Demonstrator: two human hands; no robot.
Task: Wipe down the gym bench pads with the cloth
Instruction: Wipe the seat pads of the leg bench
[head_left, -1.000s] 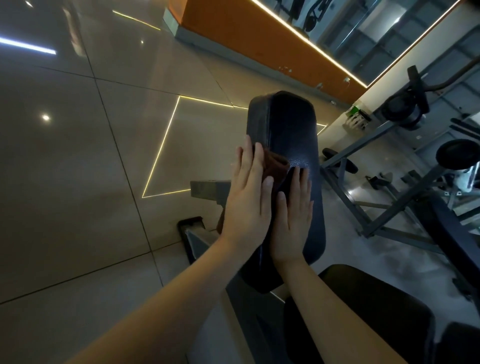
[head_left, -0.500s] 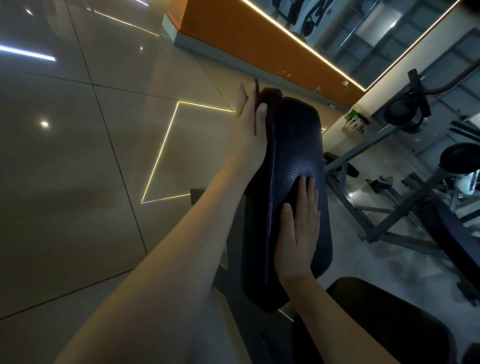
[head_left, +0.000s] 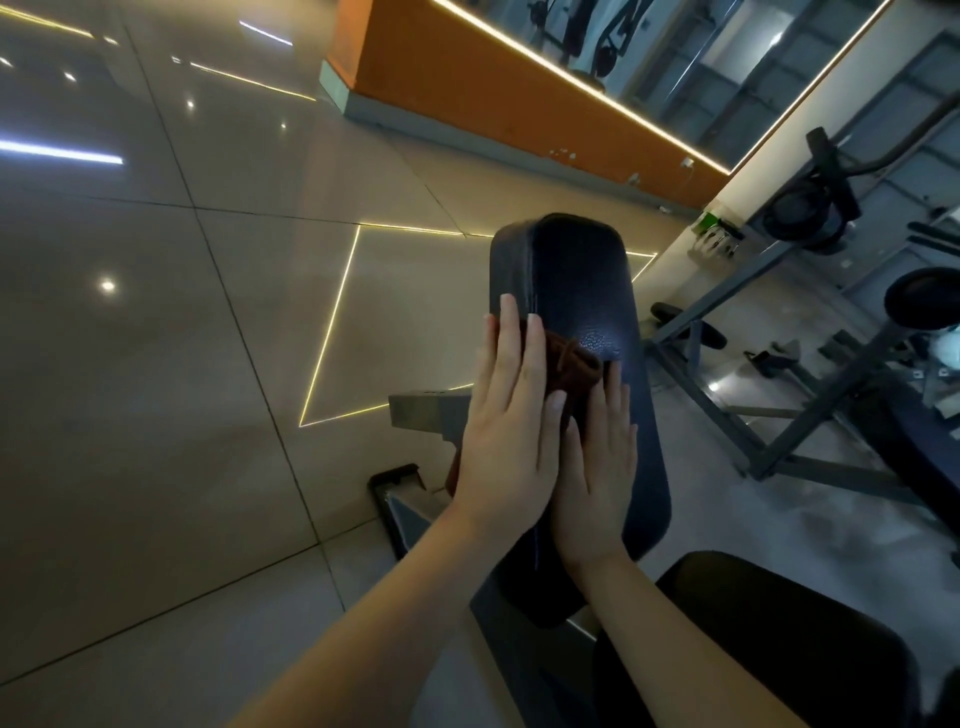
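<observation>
Far left of the frame is just glossy floor (head_left: 182, 364) with lit strips in it, nothing we need there.

Center frame, our left hand (head_left: 506, 441) lies flat on the left side of the pad (head_left: 582, 280). Its fingers (head_left: 511, 343) are straight and close together, pressing the cloth (head_left: 574, 364) down rather than pinching it. The cloth is brown and sits mid-pad. Part of it is under that palm, a bunched fold sticks out on the right, and a bit hangs off the pad's left edge lower down.

Just right of it, our right hand (head_left: 597, 467) is flat on the bare pad with its fingers (head_left: 618, 400) straight and together too. The tips are right by the cloth fold, and we reckon that hand is only bracing.

Tips for this stroke, as we see it:
- Flatten that fold first, because a wad only cleans a narrow stripe.
- Use long overlapping passes up to the rounded top, then wrap over the left seam.
- Put the pressure through the whole palm, not the fingertips.
- The strip under the bracing hand needs a pass too, so shift it at some point.

The seat (head_left: 779, 623) at lower right looks untouched from here, so that's probably next. The grey machine frame (head_left: 810, 431) at the far right isn't our job.
</observation>
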